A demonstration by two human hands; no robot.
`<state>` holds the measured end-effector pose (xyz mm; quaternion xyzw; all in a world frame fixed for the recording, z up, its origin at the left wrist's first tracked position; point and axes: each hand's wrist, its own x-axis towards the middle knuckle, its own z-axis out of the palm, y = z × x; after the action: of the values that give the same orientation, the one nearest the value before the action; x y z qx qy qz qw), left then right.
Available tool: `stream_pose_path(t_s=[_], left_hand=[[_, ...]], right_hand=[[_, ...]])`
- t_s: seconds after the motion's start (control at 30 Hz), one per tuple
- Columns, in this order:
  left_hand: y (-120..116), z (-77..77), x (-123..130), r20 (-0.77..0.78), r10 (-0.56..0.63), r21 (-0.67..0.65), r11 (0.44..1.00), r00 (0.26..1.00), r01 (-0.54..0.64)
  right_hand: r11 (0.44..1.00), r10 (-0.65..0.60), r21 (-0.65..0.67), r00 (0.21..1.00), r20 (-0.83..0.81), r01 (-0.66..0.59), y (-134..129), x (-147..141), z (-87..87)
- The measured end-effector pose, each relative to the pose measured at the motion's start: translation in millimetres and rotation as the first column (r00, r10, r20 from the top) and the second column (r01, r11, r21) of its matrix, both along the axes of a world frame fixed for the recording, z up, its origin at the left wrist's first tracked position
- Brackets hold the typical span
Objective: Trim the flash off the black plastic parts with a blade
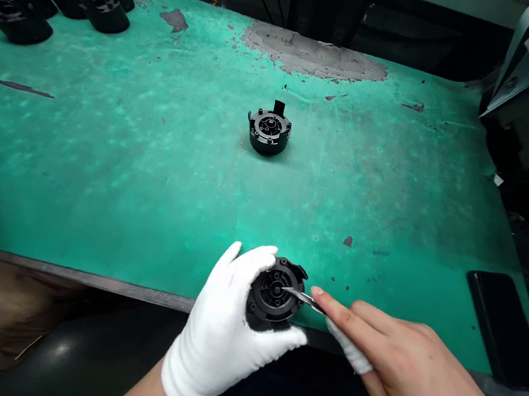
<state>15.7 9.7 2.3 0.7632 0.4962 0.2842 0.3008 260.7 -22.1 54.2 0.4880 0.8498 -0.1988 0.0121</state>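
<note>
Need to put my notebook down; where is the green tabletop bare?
Widest is the green tabletop left of the lone black part, nearer than the black cluster. Another patch lies right of that part, beyond the flat black device. Crowded: far left corner, and front edge where the left hand holds a round part and the right hand a thin tool.

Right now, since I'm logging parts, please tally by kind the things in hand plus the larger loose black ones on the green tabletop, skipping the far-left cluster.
Round black plastic-looking parts: 2 (one standing alone, one in the white-gloved left hand)
Slim pointed metal tool: 1 (right hand)
Flat black phone-like rectangle: 1
Total: 4
</note>
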Motion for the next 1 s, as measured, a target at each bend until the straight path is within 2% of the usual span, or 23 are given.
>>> stream_pose_path(t_s=[0.23,0.33,0.47,0.57,0.7,0.77,0.8,0.9,0.97,1.0], left_hand=[[-5.7,-4.8,-0.3,0.013,0.020,0.002,1.000,1.000,-0.020],[-5.7,-5.0,0.1,0.016,0.011,0.013,1.000,1.000,-0.011],[-5.3,-4.2,0.6,0.038,0.010,0.025,1.000,0.999,-0.011],[-5.0,-4.3,0.8,0.037,0.016,0.022,1.000,0.999,-0.016],[-7.2,-7.3,2.7,0.043,0.039,0.035,0.999,0.998,-0.041],[-12.9,-9.4,4.8,0.057,0.099,0.078,0.992,0.993,-0.104],[-17.9,-10.1,6.0,0.065,0.133,0.099,0.985,0.989,-0.139],[-42.2,-10.1,9.9,0.052,0.234,0.103,0.966,0.971,-0.238],[-64.9,-8.5,12.4,-0.015,0.265,0.086,0.961,0.964,-0.263],[-76.8,-7.6,13.5,-0.057,0.265,0.091,0.962,0.963,-0.259]], right_hand=[[0.998,-0.041,-0.055,0.996,-0.081,0.037,-20.1,-6.9,-2.5],[0.997,-0.070,-0.035,0.989,-0.134,0.066,-22.3,-6.9,-0.8],[0.991,-0.135,-0.009,0.987,-0.091,0.134,-27.5,-9.2,-5.7],[0.987,-0.155,-0.063,0.982,-0.105,0.149,-31.0,-10.8,-10.0],[0.978,-0.162,-0.166,0.956,-0.244,0.124,-30.2,-11.8,-7.3],[0.944,-0.286,-0.260,0.899,-0.333,0.204,-30.0,-18.3,-6.8],[0.909,-0.381,-0.320,0.844,-0.376,0.268,-30.1,-24.1,-7.9],[0.771,-0.622,-0.507,0.624,-0.473,0.385,-27.7,-48.2,-16.3],[0.725,-0.684,-0.553,0.521,-0.510,0.410,-19.6,-62.4,-23.1],[0.720,-0.692,-0.545,0.499,-0.521,0.430,-13.2,-66.6,-25.6]])
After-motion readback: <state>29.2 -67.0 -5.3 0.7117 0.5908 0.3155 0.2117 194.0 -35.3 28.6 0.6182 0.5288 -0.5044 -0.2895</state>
